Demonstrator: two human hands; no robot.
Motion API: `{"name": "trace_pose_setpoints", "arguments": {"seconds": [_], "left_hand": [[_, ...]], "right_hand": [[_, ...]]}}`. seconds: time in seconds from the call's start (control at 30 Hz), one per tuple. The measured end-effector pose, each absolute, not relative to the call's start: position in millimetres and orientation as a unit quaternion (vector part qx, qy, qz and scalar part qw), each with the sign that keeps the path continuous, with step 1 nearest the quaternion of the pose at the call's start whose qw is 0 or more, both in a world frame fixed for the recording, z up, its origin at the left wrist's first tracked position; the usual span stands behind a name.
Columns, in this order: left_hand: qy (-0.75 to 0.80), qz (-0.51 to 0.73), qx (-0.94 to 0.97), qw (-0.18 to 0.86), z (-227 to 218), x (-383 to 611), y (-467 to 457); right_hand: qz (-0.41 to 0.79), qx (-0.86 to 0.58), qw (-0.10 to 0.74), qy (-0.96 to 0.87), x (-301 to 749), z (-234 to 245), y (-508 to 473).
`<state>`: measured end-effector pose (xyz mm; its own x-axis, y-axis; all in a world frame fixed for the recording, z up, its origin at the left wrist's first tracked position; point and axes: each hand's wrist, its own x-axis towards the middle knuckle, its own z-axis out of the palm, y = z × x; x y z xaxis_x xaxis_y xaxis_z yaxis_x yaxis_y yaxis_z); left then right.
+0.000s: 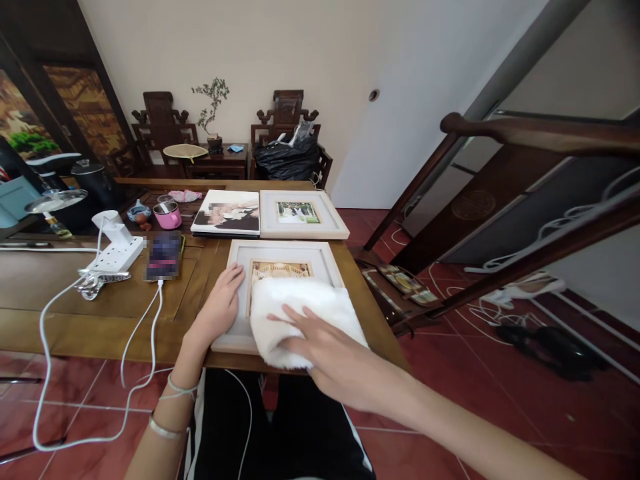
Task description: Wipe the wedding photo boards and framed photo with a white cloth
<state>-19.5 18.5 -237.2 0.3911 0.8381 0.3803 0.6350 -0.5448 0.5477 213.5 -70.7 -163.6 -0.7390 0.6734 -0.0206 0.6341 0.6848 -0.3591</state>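
A pale wooden picture frame [327, 257] lies face up at the table's front edge, a warm-toned photo [270, 270] in its middle. My left hand [223, 300] grips the frame's left side, fingertips over its rim. Under my right hand [313, 340] a thick white cloth [320, 297] is folded on the glass, covering the lower right of the frame and part of the photo. The fingers lie on top of the cloth, and the thumb is tucked into its fold.
Behind lie a second framed photo [305, 230] and a photo album [227, 223]. To the left are a charging phone [163, 257], a white power strip [117, 257], a pink cup [167, 215] and trailing cables. A wooden chair [460, 193] stands at the right.
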Motion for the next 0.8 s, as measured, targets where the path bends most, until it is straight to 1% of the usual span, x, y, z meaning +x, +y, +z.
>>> {"name": "trace_pose_setpoints", "arguments": {"seconds": [0.1, 0.17, 0.27, 0.37, 0.5, 0.7, 0.8], "left_hand": [[0.448, 0.312, 0.822, 0.162, -236.1, -20.5, 18.7], [0.452, 0.305, 0.822, 0.165, -235.2, -20.9, 18.5], [0.452, 0.303, 0.822, 0.169, -234.6, -20.9, 18.2], [0.452, 0.314, 0.818, 0.168, -234.4, -20.1, 17.8], [0.463, 0.313, 0.813, 0.164, -233.9, -18.5, 17.2], [0.468, 0.302, 0.816, 0.154, -233.9, -17.9, 18.0], [0.466, 0.296, 0.820, 0.151, -233.3, -17.8, 18.3]], "right_hand": [[0.103, -0.375, 0.087, -0.917, 210.2, -184.2, -33.0], [0.052, -0.397, 0.092, -0.912, 209.4, -191.9, -1.9], [-0.014, -0.428, 0.082, -0.900, 205.6, -194.4, 37.8], [-0.038, -0.422, 0.060, -0.904, 196.1, -194.1, 50.7], [0.001, -0.384, 0.024, -0.923, 185.5, -188.1, 17.9], [0.142, -0.330, -0.029, -0.933, 192.7, -153.3, -63.2], [0.157, -0.321, -0.018, -0.934, 196.4, -151.5, -78.7]]}}
